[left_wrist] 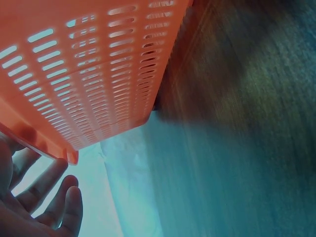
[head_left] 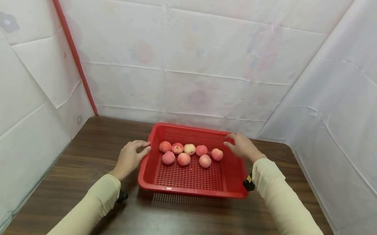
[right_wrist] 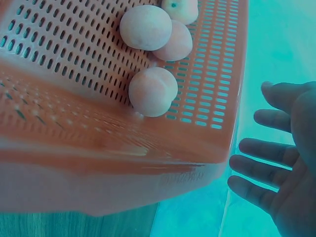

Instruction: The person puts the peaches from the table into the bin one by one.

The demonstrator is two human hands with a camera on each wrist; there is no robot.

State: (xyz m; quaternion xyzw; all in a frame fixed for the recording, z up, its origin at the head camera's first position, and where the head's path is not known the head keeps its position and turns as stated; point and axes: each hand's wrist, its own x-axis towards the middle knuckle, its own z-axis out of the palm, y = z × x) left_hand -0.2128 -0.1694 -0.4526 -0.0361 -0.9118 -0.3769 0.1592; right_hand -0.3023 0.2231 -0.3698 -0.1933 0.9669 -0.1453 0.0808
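While flanked by both hands, sits lengthwise away from the person on the brown table point(head_left: 198, 222): a red basket point(head_left: 192, 177), eight peaches point(head_left: 184, 159) bunched toward its far half. Left hand point(head_left: 130, 157) just beside the left rim, fingers relaxed and slightly spread, gripping nothing; touching or not, cannot tell. Right hand point(head_left: 243, 146) over the far right corner, fingers point(right_wrist: 256, 160) straight and spread, nearest the rightmost peach point(head_left: 217, 154). Bare tabletop in front and either side; white sheets point(head_left: 195, 57) close behind.
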